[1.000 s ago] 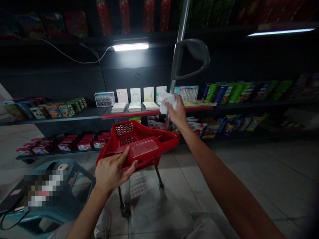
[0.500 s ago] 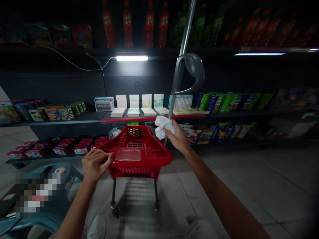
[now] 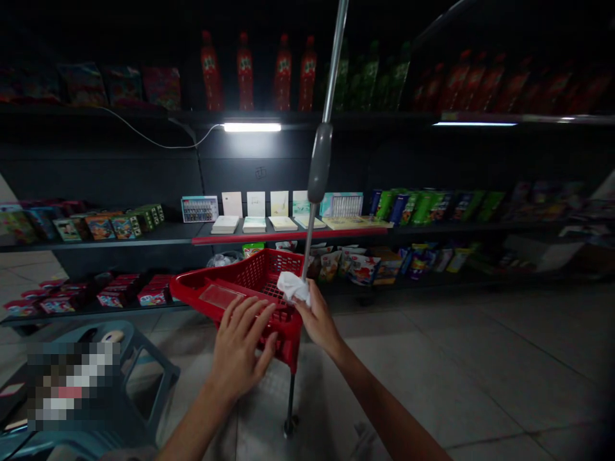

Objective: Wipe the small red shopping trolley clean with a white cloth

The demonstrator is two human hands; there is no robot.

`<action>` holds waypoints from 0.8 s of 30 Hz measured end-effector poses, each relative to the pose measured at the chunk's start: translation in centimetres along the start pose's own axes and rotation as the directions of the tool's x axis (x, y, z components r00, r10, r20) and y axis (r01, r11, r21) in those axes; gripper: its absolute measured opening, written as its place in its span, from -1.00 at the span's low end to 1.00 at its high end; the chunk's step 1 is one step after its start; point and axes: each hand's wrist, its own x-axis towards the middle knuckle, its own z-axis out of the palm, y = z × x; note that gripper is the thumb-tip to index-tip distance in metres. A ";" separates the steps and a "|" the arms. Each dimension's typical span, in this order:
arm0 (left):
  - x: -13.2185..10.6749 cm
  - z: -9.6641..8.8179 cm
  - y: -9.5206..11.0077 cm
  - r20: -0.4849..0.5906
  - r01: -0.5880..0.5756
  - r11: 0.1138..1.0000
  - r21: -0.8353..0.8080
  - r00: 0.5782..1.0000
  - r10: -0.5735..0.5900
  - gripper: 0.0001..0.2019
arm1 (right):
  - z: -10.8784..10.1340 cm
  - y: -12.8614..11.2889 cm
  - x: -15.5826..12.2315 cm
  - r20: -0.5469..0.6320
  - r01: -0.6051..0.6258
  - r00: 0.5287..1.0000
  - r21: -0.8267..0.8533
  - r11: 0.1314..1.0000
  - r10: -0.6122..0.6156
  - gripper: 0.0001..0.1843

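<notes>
A red shopping basket on wheels (image 3: 230, 285) stands on the tiled floor in front of me. Its metal pole with a grey handle (image 3: 319, 163) rises from the basket's right side. My left hand (image 3: 243, 346) lies on the basket's near rim with the fingers spread. My right hand (image 3: 317, 320) is closed on a white cloth (image 3: 294, 288) and presses it against the foot of the pole.
Dark store shelves (image 3: 144, 234) with boxes, cards and packets run across the back, with bottles (image 3: 245, 67) on the top shelf. A blue-grey plastic stool (image 3: 139, 378) stands at my left. Bare floor tiles (image 3: 456, 365) stretch to the right.
The basket has turned, so its handle now shows edge-on. My right hand has slid the cloth down the pole to its foot. My left hand has shifted right along the rim.
</notes>
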 end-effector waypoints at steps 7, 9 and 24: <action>-1.6 1.6 -2.0 0.023 0.068 0.997 -0.032 0.997 -0.068 -0.71 | 2.6 -4.2 -5.3 -0.086 0.262 0.954 -0.231 0.937 -0.288 -0.45; -2.2 1.7 -3.5 -0.001 0.048 0.997 -0.058 0.999 -0.049 -0.72 | 3.4 -5.4 -6.4 0.030 0.406 0.910 -0.272 0.872 -0.414 -0.42; -3.9 1.6 -12.5 -0.169 0.215 0.913 -0.348 0.943 -0.287 -0.77 | 2.7 4.0 -1.6 0.204 0.532 0.844 -0.193 0.825 -0.497 -0.41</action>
